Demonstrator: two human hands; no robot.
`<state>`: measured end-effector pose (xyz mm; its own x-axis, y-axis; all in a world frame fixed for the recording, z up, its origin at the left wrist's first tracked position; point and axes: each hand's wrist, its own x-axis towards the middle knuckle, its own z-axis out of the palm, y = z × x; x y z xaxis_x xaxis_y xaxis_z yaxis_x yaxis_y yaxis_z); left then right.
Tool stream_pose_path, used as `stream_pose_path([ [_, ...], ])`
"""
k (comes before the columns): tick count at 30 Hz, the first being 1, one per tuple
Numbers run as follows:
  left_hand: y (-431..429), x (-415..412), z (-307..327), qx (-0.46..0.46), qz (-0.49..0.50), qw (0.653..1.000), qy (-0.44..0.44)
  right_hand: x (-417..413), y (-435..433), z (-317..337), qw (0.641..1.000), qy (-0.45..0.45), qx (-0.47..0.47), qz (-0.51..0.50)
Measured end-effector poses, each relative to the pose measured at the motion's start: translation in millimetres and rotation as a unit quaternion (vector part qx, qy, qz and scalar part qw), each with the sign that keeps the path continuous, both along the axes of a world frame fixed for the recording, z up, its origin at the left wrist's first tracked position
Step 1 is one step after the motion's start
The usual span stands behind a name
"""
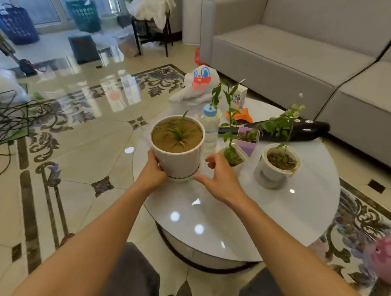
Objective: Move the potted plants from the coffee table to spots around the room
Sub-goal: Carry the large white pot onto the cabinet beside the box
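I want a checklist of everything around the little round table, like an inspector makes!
Surface: round glossy white coffee table, near part bare.
Job's things: big white pot with a tiny sprout; small white pot; square white pot; purple pot.
Clutter: water bottle, orange snack bag, small carton, white plastic bag, black handheld device.
Hands: left hand on the big pot's side; right hand open, beside it.
Cables: black tangle on the floor, left.
Surroundings: grey sofa, laundry baskets.
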<state>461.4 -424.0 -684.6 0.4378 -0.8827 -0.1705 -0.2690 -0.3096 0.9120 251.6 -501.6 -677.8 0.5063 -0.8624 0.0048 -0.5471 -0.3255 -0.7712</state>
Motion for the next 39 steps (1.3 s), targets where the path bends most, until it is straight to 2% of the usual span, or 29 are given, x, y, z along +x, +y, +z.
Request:
stream_pose_path([
  [3, -2.1, 4.1, -11.3, 0.009, -0.024, 1.000, -0.005, 7.5, -10.4, -18.0, 0.995, 0.079, 0.048, 0.036],
  [7, -4.0, 17.7, -10.9, 0.051, -0.082, 0.994, -0.045, 23.9, -21.8, -31.4, 0.990, 0.101, 0.045, 0.083],
  [12, -11.0, 37.9, -13.9, 0.076, -0.137, 0.983, -0.094, 39.9, -33.4, -35.2, 0.995, 0.019, 0.039, 0.087],
  [19, -26.2, 49.1, -24.6, 0.065, -0.157, 0.980, -0.102, 49.7, -38.0, -50.8, 0.998, 0.024, -0.005, 0.058],
  [30, -14.2, 30.8, -29.6, -0.024, -0.122, 0.989, -0.078, 41.5, -35.1, -42.2, 0.991, -0.055, 0.071, 0.097],
  [39, -1.3, 19.3, -29.9, -0.025, -0.115, 0.993, -0.027, 33.2, -36.6, -47.6, 0.982, -0.055, 0.125, 0.131],
])
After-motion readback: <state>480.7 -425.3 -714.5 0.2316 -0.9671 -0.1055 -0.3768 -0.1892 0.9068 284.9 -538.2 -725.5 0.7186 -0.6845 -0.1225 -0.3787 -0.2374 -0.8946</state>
